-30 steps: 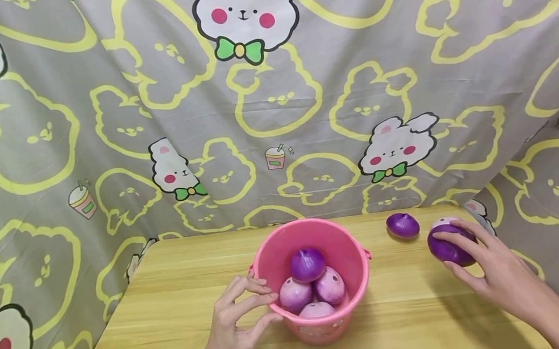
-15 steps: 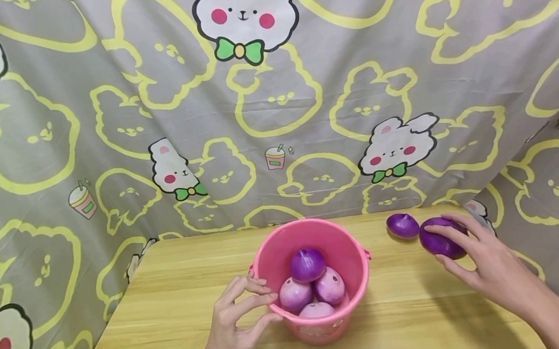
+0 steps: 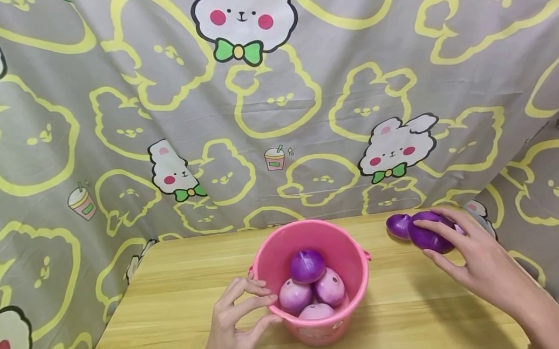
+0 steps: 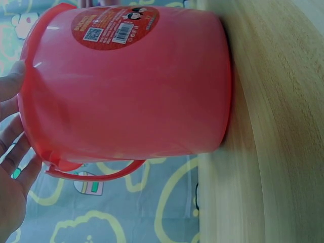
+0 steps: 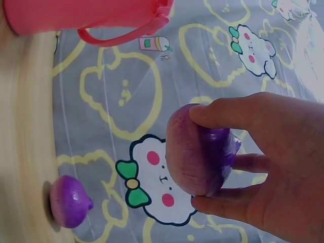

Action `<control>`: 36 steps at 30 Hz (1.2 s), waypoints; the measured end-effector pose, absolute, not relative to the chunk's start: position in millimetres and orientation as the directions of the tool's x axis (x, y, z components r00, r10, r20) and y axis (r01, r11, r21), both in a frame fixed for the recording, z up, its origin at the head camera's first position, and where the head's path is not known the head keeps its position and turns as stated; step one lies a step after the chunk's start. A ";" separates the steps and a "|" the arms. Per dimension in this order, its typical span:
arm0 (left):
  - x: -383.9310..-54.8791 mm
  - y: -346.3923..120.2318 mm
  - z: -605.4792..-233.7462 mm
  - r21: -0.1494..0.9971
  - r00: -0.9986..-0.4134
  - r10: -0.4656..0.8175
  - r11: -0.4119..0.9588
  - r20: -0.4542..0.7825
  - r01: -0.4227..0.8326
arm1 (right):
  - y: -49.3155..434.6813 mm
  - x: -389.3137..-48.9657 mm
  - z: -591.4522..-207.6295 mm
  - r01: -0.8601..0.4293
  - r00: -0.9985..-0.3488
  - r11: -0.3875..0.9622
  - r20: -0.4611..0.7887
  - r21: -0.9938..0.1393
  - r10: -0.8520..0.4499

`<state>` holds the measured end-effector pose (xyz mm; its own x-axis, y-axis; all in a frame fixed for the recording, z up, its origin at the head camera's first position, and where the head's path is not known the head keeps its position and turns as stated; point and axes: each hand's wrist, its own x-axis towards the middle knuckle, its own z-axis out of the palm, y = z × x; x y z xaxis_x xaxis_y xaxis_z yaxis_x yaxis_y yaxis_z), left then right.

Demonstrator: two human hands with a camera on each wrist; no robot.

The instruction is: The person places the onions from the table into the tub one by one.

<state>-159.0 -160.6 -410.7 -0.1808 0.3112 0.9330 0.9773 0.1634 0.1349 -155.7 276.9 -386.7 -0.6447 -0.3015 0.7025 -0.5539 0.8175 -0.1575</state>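
Head view — right fingers (image 3: 445,231) grip an onion (image 3: 430,243), left fingers (image 3: 251,305) pinch the bucket (image 3: 308,236).

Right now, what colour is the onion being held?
The onion is purple, paler at one end; clearest in the right wrist view.

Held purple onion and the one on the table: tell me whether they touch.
Apart. In the right wrist view, patterned cloth shows through a clear gap between the held onion and the table onion.
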 end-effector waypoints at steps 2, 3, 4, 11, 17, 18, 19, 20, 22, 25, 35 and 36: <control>-158.9 -160.6 -410.8 0.134 -0.180 0.309 0.165 0.934 0.977 | 274.4 -157.4 -384.5 -0.566 -0.629 0.810 0.716 -0.154 -0.304; -158.9 -160.5 -411.0 0.133 -0.179 0.307 0.165 0.934 0.977 | 273.4 -158.1 -383.7 -0.568 -0.624 0.809 0.720 -0.150 -0.304; -158.8 -160.5 -411.1 0.132 -0.179 0.306 0.166 0.935 0.977 | 272.8 -158.1 -383.3 -0.564 -0.625 0.812 0.720 -0.150 -0.301; -158.9 -159.7 -411.1 0.120 -0.167 0.303 0.167 0.938 0.979 | 270.3 -155.6 -382.6 -0.513 -0.670 0.843 0.689 -0.162 -0.275; -159.8 -159.3 -411.1 0.122 -0.168 0.308 0.163 0.937 0.979 | 266.8 -152.0 -378.6 -0.518 -0.667 0.840 0.691 -0.160 -0.279; -159.8 -159.4 -411.1 0.122 -0.168 0.307 0.163 0.937 0.979 | 266.1 -151.6 -377.5 -0.518 -0.665 0.840 0.693 -0.159 -0.279; -159.9 -159.4 -411.2 0.121 -0.167 0.307 0.164 0.937 0.979 | 265.4 -151.3 -376.4 -0.519 -0.665 0.839 0.693 -0.160 -0.279; -159.9 -159.4 -411.2 0.120 -0.166 0.308 0.164 0.937 0.979 | 264.7 -151.1 -375.2 -0.522 -0.663 0.837 0.694 -0.160 -0.281; -159.9 -159.5 -411.3 0.117 -0.164 0.307 0.165 0.937 0.979 | 262.9 -150.7 -373.1 -0.532 -0.658 0.831 0.696 -0.160 -0.287; -159.7 -159.6 -411.4 0.116 -0.163 0.306 0.167 0.938 0.979 | 260.6 -150.2 -371.1 -0.546 -0.651 0.821 0.700 -0.164 -0.294; -160.6 -160.3 -411.0 0.116 -0.163 0.306 0.166 0.938 0.979 | 256.1 -148.3 -369.9 -0.565 -0.633 0.808 0.717 -0.168 -0.293; -160.8 -160.2 -410.8 0.116 -0.162 0.305 0.165 0.938 0.980 | 255.7 -148.0 -369.3 -0.569 -0.628 0.806 0.720 -0.167 -0.294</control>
